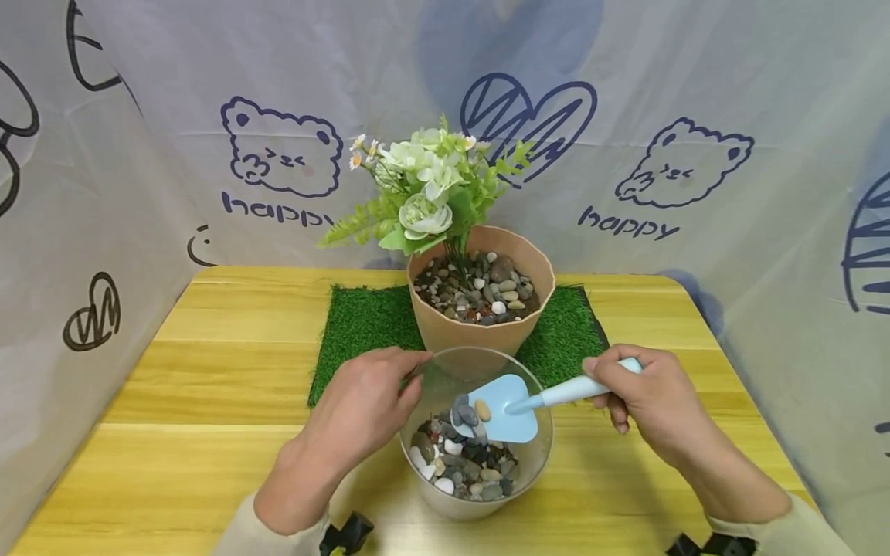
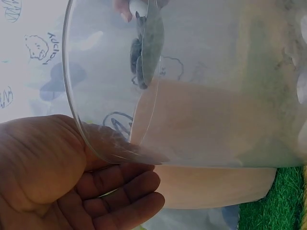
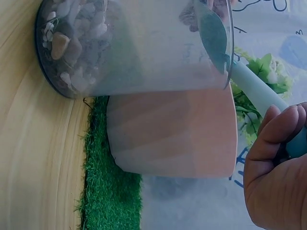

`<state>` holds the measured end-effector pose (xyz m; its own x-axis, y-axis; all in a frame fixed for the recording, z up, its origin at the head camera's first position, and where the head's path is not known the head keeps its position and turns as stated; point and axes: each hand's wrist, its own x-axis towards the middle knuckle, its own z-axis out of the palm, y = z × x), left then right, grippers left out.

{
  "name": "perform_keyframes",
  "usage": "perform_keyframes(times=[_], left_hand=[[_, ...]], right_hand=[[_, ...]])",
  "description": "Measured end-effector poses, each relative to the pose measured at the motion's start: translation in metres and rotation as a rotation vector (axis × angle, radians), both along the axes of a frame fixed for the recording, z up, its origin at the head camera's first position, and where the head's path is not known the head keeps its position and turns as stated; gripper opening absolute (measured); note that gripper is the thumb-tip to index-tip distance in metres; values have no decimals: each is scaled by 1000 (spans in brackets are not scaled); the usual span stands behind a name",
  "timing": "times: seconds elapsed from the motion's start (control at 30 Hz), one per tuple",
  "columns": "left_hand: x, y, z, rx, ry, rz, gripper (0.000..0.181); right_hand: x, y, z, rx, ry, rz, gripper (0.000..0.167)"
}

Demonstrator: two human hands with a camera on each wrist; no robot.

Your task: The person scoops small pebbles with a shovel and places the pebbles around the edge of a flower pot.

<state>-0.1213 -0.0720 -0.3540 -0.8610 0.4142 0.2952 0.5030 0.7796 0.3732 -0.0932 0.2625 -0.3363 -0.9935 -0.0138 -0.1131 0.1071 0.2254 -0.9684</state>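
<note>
My right hand [image 1: 650, 390] grips the pale handle of a light blue trowel [image 1: 511, 417]. A few pebbles [image 1: 467, 413] lie on its blade, which is inside the upper part of a clear bucket [image 1: 545, 455]. Multicoloured pebbles [image 1: 462, 467] cover the bucket's bottom. At the bucket's left rim, my left hand [image 1: 368, 394] holds the edge; the left wrist view shows its fingers [image 2: 129, 191] loosely bent by the wall. Behind stands a peach flowerpot [image 1: 459, 328] with pebbles and pale green-white flowers [image 1: 431, 185].
Under the flowerpot lies a green turf mat [image 1: 368, 332] on a wood-grain table [image 1: 215, 378]. A printed cloth [image 1: 389, 62] with bears and hearts hangs behind the table and along both sides.
</note>
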Motion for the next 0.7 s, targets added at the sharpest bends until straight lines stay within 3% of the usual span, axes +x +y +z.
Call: perform_keyframes(times=[0.23,0.43,0.7], left_hand=[[0,0,-3,20,-5,-10,30],[1,0,-6,45,6,-16,30],[1,0,-8,73,-8,-5,32]], right_hand=[[2,8,3,-65,-10,-10,23],[-3,18,17,-164,10,-50,26],[-36,37,52,-261,72,-181,21]])
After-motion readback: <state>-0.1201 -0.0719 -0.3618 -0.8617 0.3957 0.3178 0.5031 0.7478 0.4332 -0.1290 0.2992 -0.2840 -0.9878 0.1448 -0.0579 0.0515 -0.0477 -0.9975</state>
